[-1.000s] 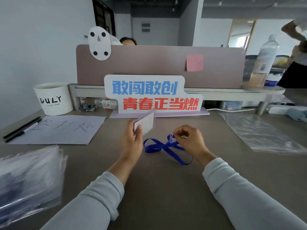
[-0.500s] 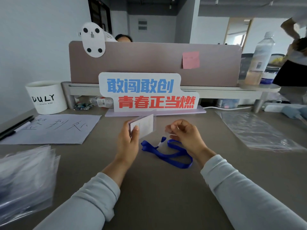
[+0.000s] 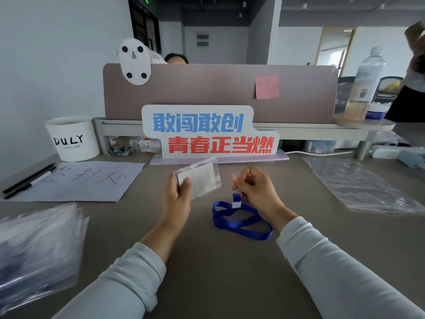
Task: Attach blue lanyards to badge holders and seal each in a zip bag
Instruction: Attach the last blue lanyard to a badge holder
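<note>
Left hand (image 3: 176, 199) is gripping a clear badge holder (image 3: 199, 178) by its lower left corner, thumb on the front face, holding it tilted above the worktop (image 3: 207, 272). Right hand (image 3: 255, 189) is pinching the clip end of the blue lanyard (image 3: 239, 223) between thumb and fingertips; the white tab hangs just below the fingers and the ribbon loop is resting on the worktop beside the right wrist.

Handling, as judged: holder is light, thin, semi-stiff plastic with a slick face, so it is best held by the edges, leaving the slot at its top free. Lanyard ribbon is soft and limp and will trail and twist; control is coming only from the clip end.

Hard to make out: the clip itself is hidden inside the right fingers, so whether it is open cannot be told. The holder's slot is blurred. The stack of plastic bags (image 3: 34, 252) at lower left is smeared and cut off by the frame; contents unclear. A flat clear bag (image 3: 358, 185) is lying at right.
</note>
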Action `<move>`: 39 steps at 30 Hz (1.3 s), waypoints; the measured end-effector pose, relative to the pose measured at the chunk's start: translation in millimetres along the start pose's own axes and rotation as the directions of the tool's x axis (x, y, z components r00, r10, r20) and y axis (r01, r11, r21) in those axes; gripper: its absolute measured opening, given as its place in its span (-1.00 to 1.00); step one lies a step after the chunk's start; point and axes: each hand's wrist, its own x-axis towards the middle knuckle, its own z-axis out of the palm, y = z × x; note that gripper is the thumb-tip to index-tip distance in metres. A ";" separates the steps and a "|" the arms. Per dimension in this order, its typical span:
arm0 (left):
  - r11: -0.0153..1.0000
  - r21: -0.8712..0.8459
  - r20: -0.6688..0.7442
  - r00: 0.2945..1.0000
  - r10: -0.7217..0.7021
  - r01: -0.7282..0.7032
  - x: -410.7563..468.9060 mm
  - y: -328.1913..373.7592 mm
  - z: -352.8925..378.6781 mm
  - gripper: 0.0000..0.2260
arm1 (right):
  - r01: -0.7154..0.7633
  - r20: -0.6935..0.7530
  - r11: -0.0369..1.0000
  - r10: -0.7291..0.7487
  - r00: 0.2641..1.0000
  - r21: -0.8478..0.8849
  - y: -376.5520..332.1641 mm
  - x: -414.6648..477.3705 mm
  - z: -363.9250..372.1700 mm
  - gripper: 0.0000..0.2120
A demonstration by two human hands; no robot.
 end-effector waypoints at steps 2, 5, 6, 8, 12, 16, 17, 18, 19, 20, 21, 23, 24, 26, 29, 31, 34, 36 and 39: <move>1.000 0.002 -0.009 1.000 -0.005 0.005 0.1 -1.2 -1.3 -0.82 | 0.007 0.031 1.000 -0.008 1.000 0.024 -1.0 0.4 2.3 -0.81; 0.999 0.014 -0.007 1.000 -0.029 0.029 0.2 -3.6 -5.0 -0.80 | -0.002 0.062 0.998 -0.002 0.998 0.069 -3.0 1.4 5.2 -0.84; 0.999 0.010 -0.010 0.999 -0.033 0.033 -0.3 -2.9 -6.4 -0.80 | -0.007 0.074 0.996 0.001 0.997 0.087 -3.8 1.9 5.9 -0.87; 0.999 -0.001 -0.031 0.999 -0.032 0.032 -0.6 -1.2 -9.2 -0.81 | -0.014 0.119 0.993 0.000 0.993 0.116 -4.2 3.1 7.7 -0.91; 0.998 0.003 -0.075 0.995 -0.062 0.062 -0.2 -0.6 -14.5 -0.78 | 0.027 0.192 0.999 -0.034 0.981 0.038 -2.2 5.7 12.5 -0.74; 0.997 -0.004 -0.064 0.995 -0.081 0.081 1.9 -2.5 -16.9 -0.78 | 0.074 0.185 0.997 -0.065 0.981 -0.039 -3.9 9.2 16.8 -0.78; 0.997 0.002 -0.050 0.996 -0.076 0.076 2.7 -3.6 -17.0 -0.79 | 0.098 0.174 0.994 -0.087 0.981 -0.056 -4.7 9.6 17.5 -0.82; 0.998 0.005 -0.031 0.997 -0.069 0.069 2.6 -4.0 -17.0 -0.80 | 0.124 0.162 0.989 -0.111 0.981 -0.075 -5.4 10.1 18.1 -0.84; 0.998 0.005 -0.012 0.998 -0.065 0.065 1.9 -3.6 -16.9 -0.80 | 0.136 0.154 0.988 -0.123 0.980 -0.079 -6.0 10.7 18.4 -0.84; 0.998 0.002 -0.002 0.998 -0.061 0.061 0.7 -1.7 -16.7 -0.77 | 0.126 0.152 0.990 -0.116 0.982 -0.057 -6.1 11.1 18.7 -0.83; 0.999 -0.008 -0.001 0.999 -0.049 0.049 -0.4 0.2 -16.6 -0.70 | 0.093 0.162 0.996 -0.089 0.983 -0.015 -6.7 11.0 19.2 -0.82; 0.998 -0.055 0.002 1.000 -0.014 0.014 -3.1 3.8 -16.1 -0.52 | 0.048 0.193 0.999 -0.049 0.980 0.011 -7.5 11.2 21.0 -0.84; 0.998 -0.063 0.017 1.000 0.003 -0.002 -3.8 4.6 -16.1 -0.48 | 0.057 0.196 0.998 -0.053 0.979 -0.011 -7.7 11.6 22.5 -0.85; 0.999 0.017 0.070 0.997 0.039 -0.040 -3.7 3.5 -15.9 -0.57 | 0.082 0.172 0.996 -0.075 0.982 -0.032 -9.4 11.9 26.9 -0.84; 0.991 0.117 0.131 0.990 0.049 -0.064 -5.3 0.5 -14.3 -0.80 | 0.132 0.106 0.988 -0.123 0.987 -0.080 -12.9 10.9 34.4 -0.90; 0.993 0.103 0.141 0.989 0.048 -0.063 -5.8 0.3 -14.1 -0.86 | 0.187 0.094 0.962 -0.171 0.981 -0.198 -12.7 10.1 37.7 -0.93; 0.996 0.062 0.166 0.985 0.052 -0.063 -5.3 -0.4 -13.8 -0.90 | 0.254 0.101 0.896 -0.233 0.967 -0.364 -9.1 11.3 40.1 -0.85; 0.997 0.057 0.198 0.980 0.033 -0.045 -5.8 -0.7 -13.0 -0.84 | 0.277 0.073 0.865 -0.272 0.959 -0.417 -7.0 13.1 39.9 -0.82; 0.999 0.031 0.233 0.972 0.029 -0.038 -6.2 -2.8 -12.2 -0.64 | 0.308 0.038 0.835 -0.328 0.944 -0.456 -3.6 14.3 40.1 -0.81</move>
